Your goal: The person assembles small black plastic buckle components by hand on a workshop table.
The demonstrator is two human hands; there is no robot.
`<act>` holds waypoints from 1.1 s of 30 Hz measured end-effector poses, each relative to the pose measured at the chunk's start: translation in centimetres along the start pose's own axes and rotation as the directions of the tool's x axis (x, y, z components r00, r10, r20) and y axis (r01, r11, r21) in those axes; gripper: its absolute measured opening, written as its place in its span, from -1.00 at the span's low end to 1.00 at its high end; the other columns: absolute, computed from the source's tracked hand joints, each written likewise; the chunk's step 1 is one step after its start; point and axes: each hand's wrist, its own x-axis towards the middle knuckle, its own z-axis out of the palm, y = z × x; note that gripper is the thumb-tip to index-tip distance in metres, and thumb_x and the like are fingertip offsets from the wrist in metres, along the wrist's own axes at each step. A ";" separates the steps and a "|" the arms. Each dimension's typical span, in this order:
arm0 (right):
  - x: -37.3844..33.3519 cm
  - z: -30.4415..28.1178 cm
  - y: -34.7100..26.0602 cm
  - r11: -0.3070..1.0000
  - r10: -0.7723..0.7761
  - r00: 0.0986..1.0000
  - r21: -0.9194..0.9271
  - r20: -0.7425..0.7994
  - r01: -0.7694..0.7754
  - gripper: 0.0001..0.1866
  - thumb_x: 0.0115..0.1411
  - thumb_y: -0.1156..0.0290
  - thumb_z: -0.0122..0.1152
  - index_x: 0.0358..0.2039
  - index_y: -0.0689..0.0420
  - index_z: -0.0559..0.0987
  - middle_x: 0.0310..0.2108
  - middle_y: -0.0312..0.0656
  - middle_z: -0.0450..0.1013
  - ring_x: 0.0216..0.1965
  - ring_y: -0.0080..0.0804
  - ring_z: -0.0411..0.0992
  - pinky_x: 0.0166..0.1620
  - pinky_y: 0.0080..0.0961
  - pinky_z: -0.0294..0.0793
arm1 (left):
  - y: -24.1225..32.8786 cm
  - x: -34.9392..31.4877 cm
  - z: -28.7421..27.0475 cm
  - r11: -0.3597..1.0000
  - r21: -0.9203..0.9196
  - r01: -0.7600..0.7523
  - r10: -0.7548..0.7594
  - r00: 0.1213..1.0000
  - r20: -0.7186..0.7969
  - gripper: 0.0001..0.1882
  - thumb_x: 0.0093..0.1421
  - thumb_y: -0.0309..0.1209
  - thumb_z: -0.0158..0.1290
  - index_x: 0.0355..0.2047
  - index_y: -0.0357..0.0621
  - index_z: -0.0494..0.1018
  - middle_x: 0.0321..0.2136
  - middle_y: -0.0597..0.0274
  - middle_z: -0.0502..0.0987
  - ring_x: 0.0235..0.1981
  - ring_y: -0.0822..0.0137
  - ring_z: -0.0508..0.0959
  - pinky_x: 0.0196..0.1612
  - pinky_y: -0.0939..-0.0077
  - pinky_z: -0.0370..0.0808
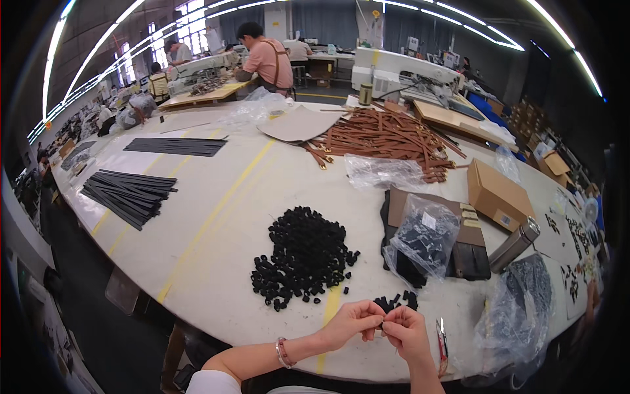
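My left hand (353,324) and my right hand (406,331) meet at the near edge of the table, thumbs and fingertips pinched together. Between them is a small black piece (381,325), mostly covered by the fingers. Just beyond the hands lies a little group of black strip-like pieces (408,300), partly hidden by my fingers. Farther off to the left is a large heap of small black pieces (305,253), with a few strays around it. A pair of snips (442,341) with red handles lies to the right of my right hand.
Clear plastic bags (425,236) lie on dark folded material at right, beside a metal flask (516,245) and a cardboard box (501,195). Brown straps (387,141) are heaped at the back; black strips (131,195) lie at left. A person (269,59) works beyond the table.
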 end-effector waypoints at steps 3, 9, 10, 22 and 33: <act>0.5 -0.2 0.6 0.978 0.040 0.999 0.201 0.035 -0.046 -0.90 -0.04 0.59 0.10 -0.47 0.28 0.40 -0.65 -0.18 0.38 -0.79 -0.75 0.16 -0.75 -0.85 0.00 | -0.1 -0.1 -0.2 0.962 -0.246 0.116 -0.125 0.992 -0.020 -0.90 0.10 -0.47 -0.06 -0.39 -0.24 0.32 -0.57 0.25 0.42 -0.64 0.55 0.39 -0.58 0.70 0.32; -0.5 -0.3 2.0 0.977 -0.031 0.999 0.209 -0.034 0.038 -0.84 -0.02 0.59 0.10 -0.37 0.28 0.43 -0.63 -0.27 0.38 -0.76 -0.78 0.15 -0.73 -0.85 0.02 | -2.6 -0.3 0.2 0.826 -0.544 0.146 -0.202 0.978 -0.045 -0.88 0.11 -0.49 -0.09 -0.33 -0.24 0.31 -0.52 0.18 0.44 -0.64 0.51 0.40 -0.55 0.67 0.34; -0.6 -0.1 2.3 0.991 -0.088 0.996 0.099 -0.034 0.091 -0.83 -0.02 0.60 0.10 -0.35 0.28 0.44 -0.62 -0.29 0.37 -0.75 -0.78 0.15 -0.72 -0.86 0.03 | -2.7 -0.6 0.4 0.820 -0.562 0.107 -0.188 0.978 -0.088 -0.88 0.10 -0.49 -0.08 -0.34 -0.24 0.31 -0.52 0.19 0.44 -0.64 0.51 0.39 -0.55 0.67 0.33; -0.8 0.3 2.8 0.976 -0.202 0.967 -0.114 -0.157 0.185 -0.90 -0.04 0.61 0.08 -0.44 0.28 0.44 -0.63 -0.33 0.38 -0.70 -0.80 0.19 -0.66 -0.85 0.11 | -3.8 -0.5 1.0 0.836 -0.539 0.107 -0.211 0.968 -0.135 -0.89 0.11 -0.44 -0.08 -0.43 -0.24 0.33 -0.58 0.25 0.41 -0.68 0.49 0.37 -0.57 0.66 0.31; -1.5 0.4 3.3 0.662 -0.520 0.852 -0.662 -0.067 0.352 -0.95 -0.12 0.64 0.11 -0.62 0.27 0.43 -0.74 -0.39 0.27 -0.69 -0.81 0.16 -0.65 -0.82 0.09 | -5.3 -1.1 1.1 0.947 -0.299 0.120 -0.173 0.972 -0.157 -0.84 0.13 -0.34 -0.07 -0.40 -0.18 0.31 -0.62 0.39 0.37 -0.72 0.58 0.31 -0.66 0.76 0.23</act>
